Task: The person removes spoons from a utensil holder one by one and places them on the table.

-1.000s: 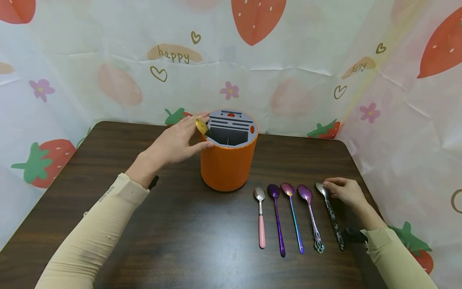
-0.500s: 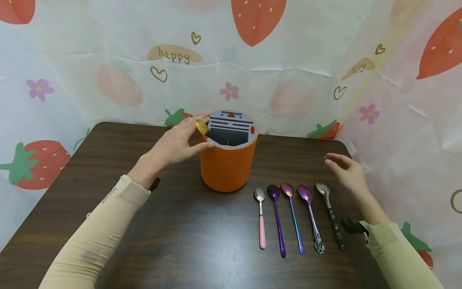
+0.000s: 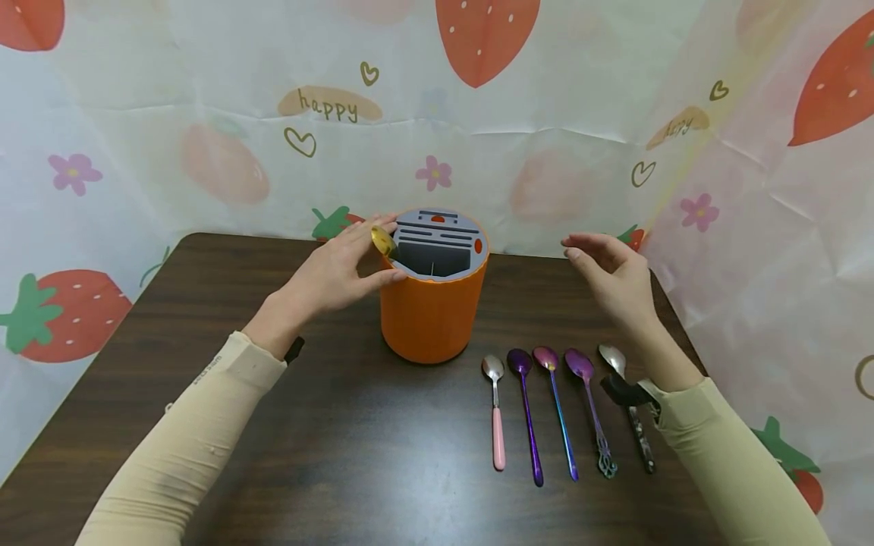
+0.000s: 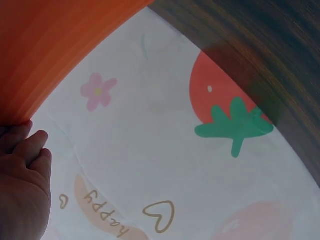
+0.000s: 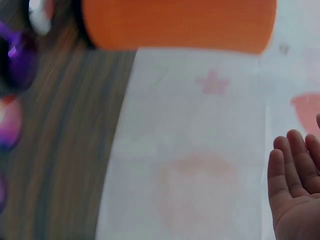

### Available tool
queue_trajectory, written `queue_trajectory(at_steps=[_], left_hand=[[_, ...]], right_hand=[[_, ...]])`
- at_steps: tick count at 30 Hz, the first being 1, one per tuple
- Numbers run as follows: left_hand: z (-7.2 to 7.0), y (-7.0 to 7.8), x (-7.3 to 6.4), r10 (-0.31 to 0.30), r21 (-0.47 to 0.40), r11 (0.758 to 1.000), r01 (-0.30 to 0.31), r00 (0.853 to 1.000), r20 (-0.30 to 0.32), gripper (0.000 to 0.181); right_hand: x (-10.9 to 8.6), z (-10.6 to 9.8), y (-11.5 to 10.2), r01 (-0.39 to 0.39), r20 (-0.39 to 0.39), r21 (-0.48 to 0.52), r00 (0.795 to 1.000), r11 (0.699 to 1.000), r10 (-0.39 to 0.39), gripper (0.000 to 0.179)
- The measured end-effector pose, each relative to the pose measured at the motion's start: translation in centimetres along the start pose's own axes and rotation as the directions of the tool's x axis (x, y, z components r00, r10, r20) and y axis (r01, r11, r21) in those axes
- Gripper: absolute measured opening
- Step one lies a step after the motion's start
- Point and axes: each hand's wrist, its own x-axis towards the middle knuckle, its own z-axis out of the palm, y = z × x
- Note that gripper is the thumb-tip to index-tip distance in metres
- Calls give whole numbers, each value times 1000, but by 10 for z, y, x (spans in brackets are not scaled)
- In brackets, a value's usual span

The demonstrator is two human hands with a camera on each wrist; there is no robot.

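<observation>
An orange round utensil holder (image 3: 432, 322) with a grey slotted top stands toward the back of the table. My left hand (image 3: 328, 265) holds it at the upper left, thumb on the front rim and fingers behind. A golden spoon's bowl (image 3: 383, 241) sticks up from its left edge, beside that hand. My right hand (image 3: 614, 284) is raised right of the holder, fingers loosely bent, holding nothing. Beneath that forearm lies a silver spoon with a dark patterned handle (image 3: 612, 358), partly hidden by the wrist strap. To its left lies a purple spoon with an ornate handle (image 3: 580, 365).
Further left in the row lie a pink-and-blue spoon (image 3: 546, 357), a dark purple spoon (image 3: 520, 362) and a pink-handled spoon (image 3: 498, 436). The dark wooden table (image 3: 328, 425) ends at a strawberry-print sheet (image 3: 560, 98) behind and to the right.
My right hand has left the dark-handled spoon, which stays on the table, and moved up and left toward the holder. My left hand stays in place.
</observation>
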Motion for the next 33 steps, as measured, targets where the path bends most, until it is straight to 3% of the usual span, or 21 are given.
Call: queue_trajectory(at_steps=[6, 16, 25, 33], left_hand=[[1, 0, 0, 8, 1, 1000, -8, 1000, -6, 84], [0, 0, -1, -3, 6, 1000, 3, 1000, 3, 84], [-1, 0, 1, -2, 1, 1000, 2, 1000, 5, 84], [-1, -1, 0, -8, -14, 1000, 8, 1000, 11, 84]], right_hand=[[10, 32, -21, 57, 80, 55, 995, 997, -61, 30], [28, 77, -43, 128, 195, 130, 969, 983, -152, 28], [40, 108, -59, 149, 371, 119, 911, 982, -183, 25], [54, 135, -65, 151, 436, 86, 883, 985, -173, 26]])
